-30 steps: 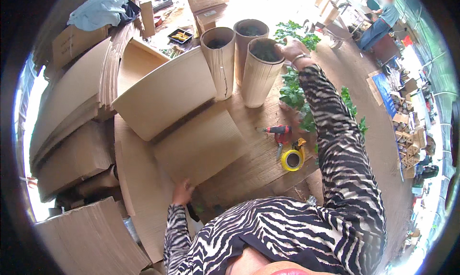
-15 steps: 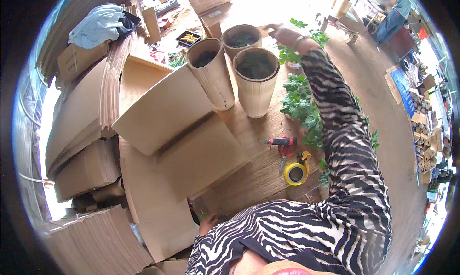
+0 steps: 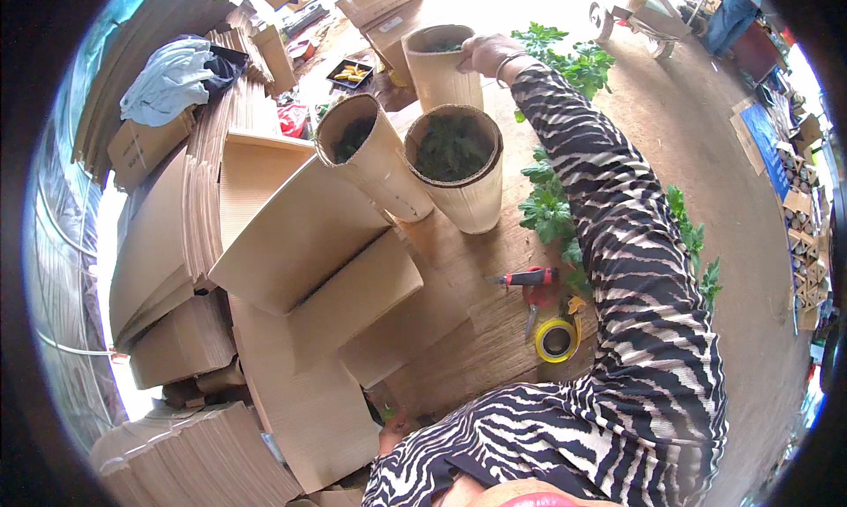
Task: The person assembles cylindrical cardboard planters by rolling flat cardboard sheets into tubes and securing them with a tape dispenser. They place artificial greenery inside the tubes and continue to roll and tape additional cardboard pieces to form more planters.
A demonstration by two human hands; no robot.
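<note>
My right hand reaches far over the table, its fingers closed on the rim of the farthest cardboard tube. Two more cardboard tubes stand nearer: the left one leans a little, and the right one is wider at the top. Leafy green plants show inside them. Low by my body, my left hand is at the edge of an opened cardboard box; its fingers are mostly hidden. A bit of green shows beside it.
On the wooden table lie a red and black cutter, scissors and yellow tape. Leafy plants line its right side. Flattened cardboard is stacked left. A cart and a person are far right.
My right hand has come left onto the far tube's rim. That tube now stands farther from the other two. A panel of the opened box has risen. The view has shifted slightly.
</note>
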